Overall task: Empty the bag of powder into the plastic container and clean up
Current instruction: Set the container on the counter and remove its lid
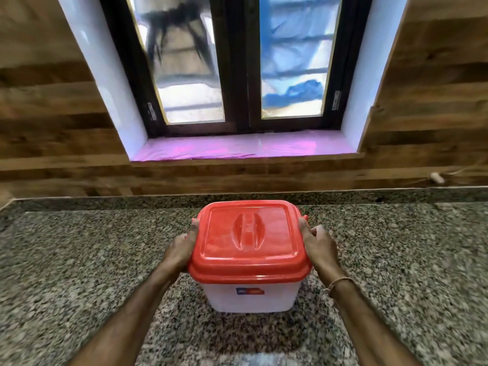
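Single head-worn view, forward and down (wide-angle), close over the countertop (79,260).

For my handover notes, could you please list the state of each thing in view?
plastic container: upright on the countertop, closed.
red lid: on the container.
left hand: gripping the lid's left edge.
right hand: gripping its right edge.
window: shut.

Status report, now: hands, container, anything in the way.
Left hand and right hand grip the container sides under the red lid. Lid on. No powder bag in view. Countertop shows nothing blocking.
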